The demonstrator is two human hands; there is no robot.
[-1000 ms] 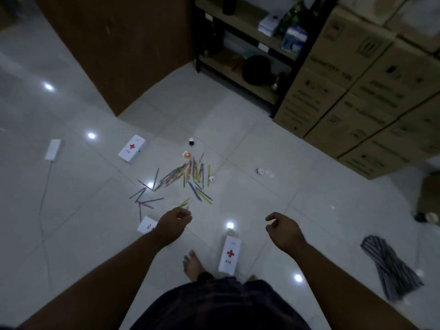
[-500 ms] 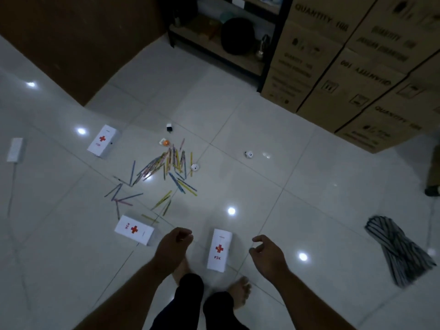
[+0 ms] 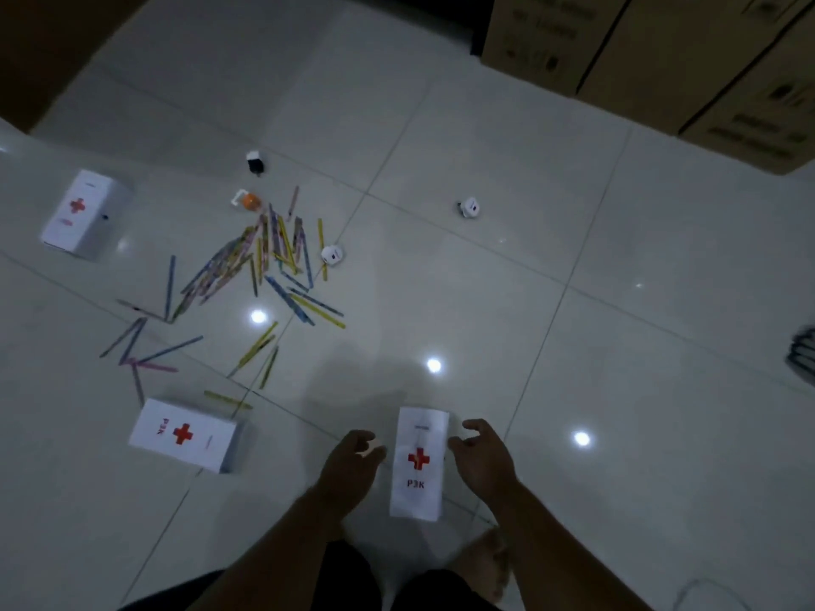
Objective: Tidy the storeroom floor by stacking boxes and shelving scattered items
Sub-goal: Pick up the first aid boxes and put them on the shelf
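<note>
Lowered left hand (image 3: 350, 463) and right hand (image 3: 483, 463), loosely curled, flank the white box (image 3: 419, 469).

Both forearms reach down-forward; left grip (image 3: 353, 456) loosely curled, empty; right grip (image 3: 483, 458) fingers spread, half-curled, empty.

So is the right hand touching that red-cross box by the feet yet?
Cannot tell. In the head view the right hand has its thumb tip level with the edge of the red-cross box, but one top-down view doesn't show whether it hovers above.
</note>
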